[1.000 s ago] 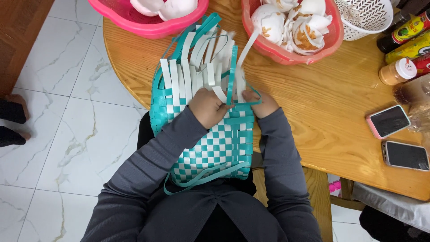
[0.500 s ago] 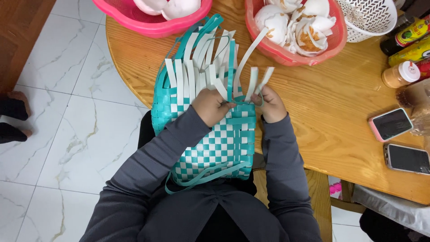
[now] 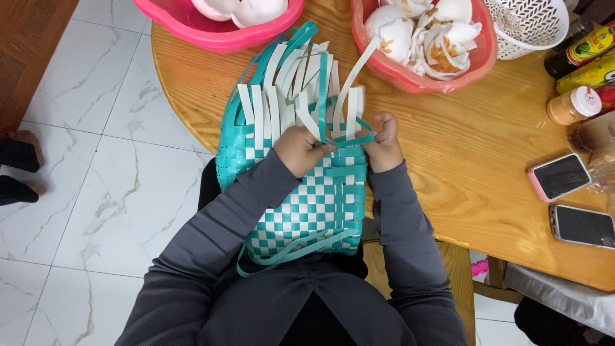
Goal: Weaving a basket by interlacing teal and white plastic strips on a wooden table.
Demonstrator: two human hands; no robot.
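In the head view, a half-woven teal and white basket (image 3: 301, 192) is laid from the lap onto the edge of the round wooden table (image 3: 461, 160). A teal strip (image 3: 349, 138) is pinched between the left hand (image 3: 298, 148) and the right hand (image 3: 384, 144), both closed on it. If the strip is pulled too hard, the loose white strips (image 3: 282, 102) could probably be drawn out of the weave, or the pink bowl of eggshells (image 3: 423, 38) just behind could be knocked.

Bright, even indoor light, perhaps from overhead, with soft shadows. A mild sheen lies on the wooden counter (image 3: 461, 160). One raised white strip (image 3: 356, 75) blurs slightly; the rest is sharp.
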